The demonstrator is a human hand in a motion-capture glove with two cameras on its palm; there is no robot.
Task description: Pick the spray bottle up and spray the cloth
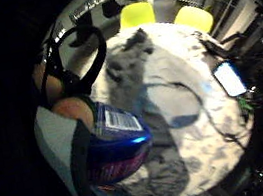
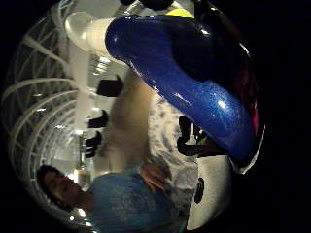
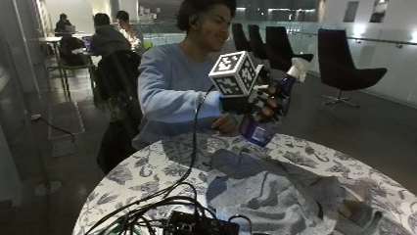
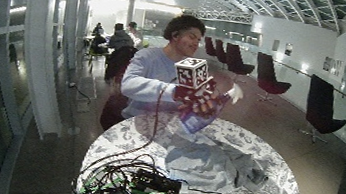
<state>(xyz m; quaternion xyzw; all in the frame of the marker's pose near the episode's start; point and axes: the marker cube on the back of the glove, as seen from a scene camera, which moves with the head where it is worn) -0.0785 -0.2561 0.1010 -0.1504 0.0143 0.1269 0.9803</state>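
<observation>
Person sat at a round tabletop [image 3: 163,161] covered in a floral print. The grip [image 3: 257,103], the gloved right hand, was raised above the tabletop with fingers curled around the spray bottle [image 3: 267,115], holding it off the surface. Bottle was blue with a white nozzle [image 3: 298,68] at top, tilted so the nozzle pointed up and away from the person and the base angled down toward the tabletop. A barcode label showed on the bottle in the little finger side palm view [image 1: 118,123]; in the thumb side palm view the blue body [image 2: 194,82] filled much of the picture, close to the palm. Grey cloth [image 3: 273,196] lay crumpled and spread on the tabletop, below and in front of the bottle, not touching it. The bare left hand [image 3: 224,123] rested near the tabletop edge, just behind the bottle's base. Black cables [image 3: 150,205] and a dark device box [image 3: 196,225] sat at the near edge of the tabletop, beside the cloth. A lit phone screen [image 1: 230,79] lay on the tabletop, apart from the cloth.
</observation>
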